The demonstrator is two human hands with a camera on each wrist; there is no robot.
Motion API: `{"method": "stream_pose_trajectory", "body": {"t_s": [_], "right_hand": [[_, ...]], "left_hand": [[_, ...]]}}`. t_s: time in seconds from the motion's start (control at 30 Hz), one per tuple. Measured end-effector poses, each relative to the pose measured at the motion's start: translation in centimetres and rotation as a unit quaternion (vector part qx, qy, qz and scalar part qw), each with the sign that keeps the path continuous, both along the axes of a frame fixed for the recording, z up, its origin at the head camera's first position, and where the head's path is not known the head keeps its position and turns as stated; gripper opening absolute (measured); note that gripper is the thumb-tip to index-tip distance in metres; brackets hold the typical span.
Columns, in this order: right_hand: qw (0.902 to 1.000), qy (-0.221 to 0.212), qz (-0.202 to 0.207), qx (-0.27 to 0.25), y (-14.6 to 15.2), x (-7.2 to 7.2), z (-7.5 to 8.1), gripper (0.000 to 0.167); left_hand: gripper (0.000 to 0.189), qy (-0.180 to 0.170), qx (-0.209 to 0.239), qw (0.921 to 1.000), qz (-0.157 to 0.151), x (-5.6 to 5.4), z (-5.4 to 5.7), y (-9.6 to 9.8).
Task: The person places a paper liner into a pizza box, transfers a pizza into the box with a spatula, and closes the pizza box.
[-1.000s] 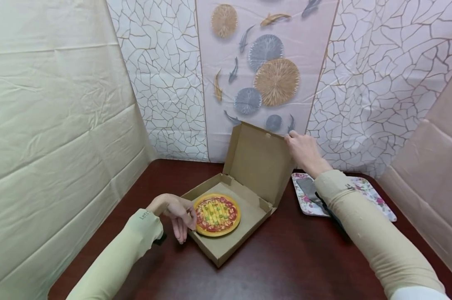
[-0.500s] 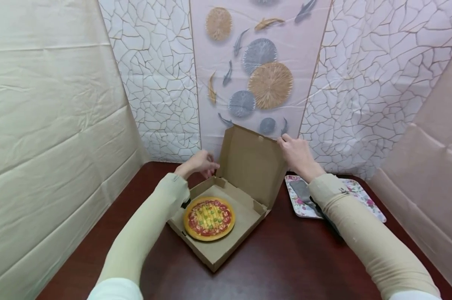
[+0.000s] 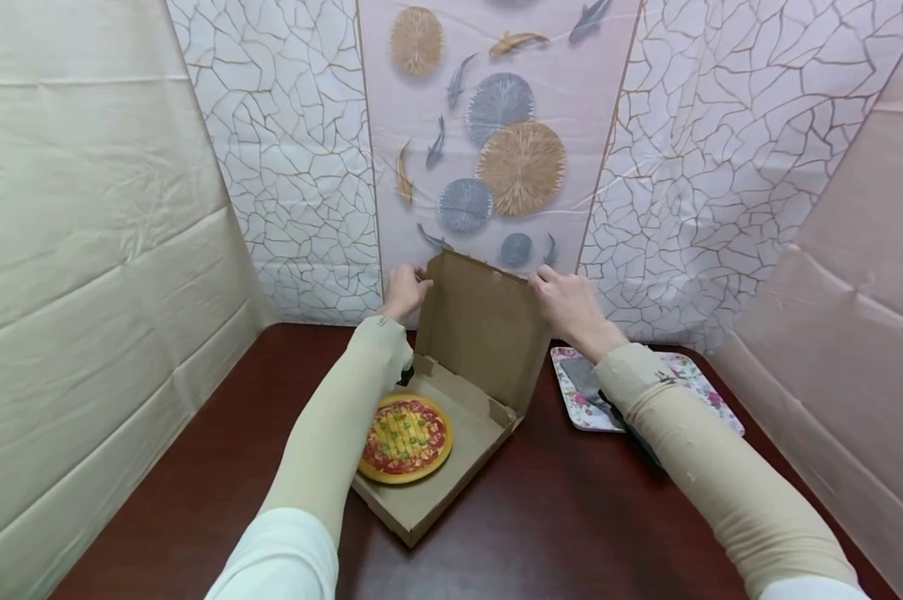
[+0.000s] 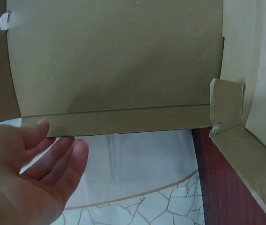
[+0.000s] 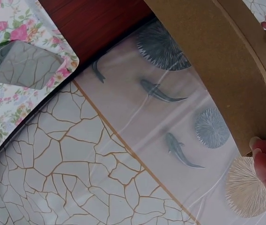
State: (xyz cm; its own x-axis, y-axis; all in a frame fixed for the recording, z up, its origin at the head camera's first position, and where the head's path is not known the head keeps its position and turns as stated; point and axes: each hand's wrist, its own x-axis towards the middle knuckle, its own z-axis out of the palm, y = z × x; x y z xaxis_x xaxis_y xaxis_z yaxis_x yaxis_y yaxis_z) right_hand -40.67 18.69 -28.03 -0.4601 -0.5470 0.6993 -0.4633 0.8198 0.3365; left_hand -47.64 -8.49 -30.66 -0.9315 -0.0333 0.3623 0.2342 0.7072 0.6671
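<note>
A cardboard pizza box (image 3: pixel 462 412) stands open on the table, its lid (image 3: pixel 485 321) raised and leaning back. Inside the base lies a round pizza (image 3: pixel 406 437) with yellow stripes and green and red toppings; my left forearm covers its left edge. With my left hand (image 3: pixel 404 292) I hold the lid's upper left corner; in the left wrist view the thumb lies over the side flap (image 4: pixel 123 119) and the fingertips go behind it. My right hand (image 3: pixel 574 310) pinches the upper right corner, as the thumb and finger (image 5: pixel 264 161) show in the right wrist view.
A floral tray (image 3: pixel 691 379) lies at the right rear of the dark red table (image 3: pixel 571 517). On it rests a flat metal blade (image 3: pixel 582 375), its handle partly hidden by my right forearm. A patterned cloth (image 3: pixel 294 167) hangs close behind the lid.
My left hand has moved from beside the pizza up and back to the lid's left corner. The right hand keeps its hold on the right corner. The view has shifted slightly.
</note>
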Motion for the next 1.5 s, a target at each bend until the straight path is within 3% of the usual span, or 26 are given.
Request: {"method": "stream_pose_trajectory", "body": {"t_s": [0.17, 0.43, 0.6, 0.77, 0.97, 1.1, 1.17, 1.5], "right_hand": [[0.9996, 0.002, 0.025, -0.012, -0.1, 0.1, -0.1, 0.014], [0.9932, 0.023, 0.068, -0.091, -0.1, 0.2, -0.6, 0.014], [0.9801, -0.026, 0.012, -0.196, -0.2, 0.7, -1.3, 0.038], [0.9506, -0.137, -0.087, -0.265, -0.4, 1.3, -2.8, 0.052], [0.9230, -0.257, -0.194, -0.211, 0.1, 2.2, -4.2, 0.050], [0.8981, -0.349, -0.203, -0.175, -0.1, 2.5, -4.9, 0.045], [0.8906, -0.368, -0.198, -0.180, -0.5, 2.5, -5.1, 0.040], [0.8984, -0.338, -0.193, -0.203, -1.3, 0.1, -5.5, 0.033]], "left_hand": [[0.016, -0.003, -0.030, 0.9992, 0.028, 0.0, 0.0, 0.2], [0.022, -0.025, -0.026, 0.9990, 0.024, -0.8, 0.0, 0.3], [0.024, -0.020, -0.033, 0.9987, 0.035, -1.1, -0.1, 0.2], [0.024, -0.016, -0.044, 0.9976, 0.051, -1.4, -0.4, -0.1], [0.023, -0.012, -0.052, 0.9975, 0.047, -1.7, -0.3, -0.2], [0.022, -0.016, -0.051, 0.9974, 0.049, -1.6, -0.2, -0.6], [0.022, -0.018, -0.047, 0.9977, 0.046, -1.6, -0.2, -0.8], [0.024, -0.006, -0.047, 0.9978, 0.047, -1.3, 0.1, -2.2]]}}
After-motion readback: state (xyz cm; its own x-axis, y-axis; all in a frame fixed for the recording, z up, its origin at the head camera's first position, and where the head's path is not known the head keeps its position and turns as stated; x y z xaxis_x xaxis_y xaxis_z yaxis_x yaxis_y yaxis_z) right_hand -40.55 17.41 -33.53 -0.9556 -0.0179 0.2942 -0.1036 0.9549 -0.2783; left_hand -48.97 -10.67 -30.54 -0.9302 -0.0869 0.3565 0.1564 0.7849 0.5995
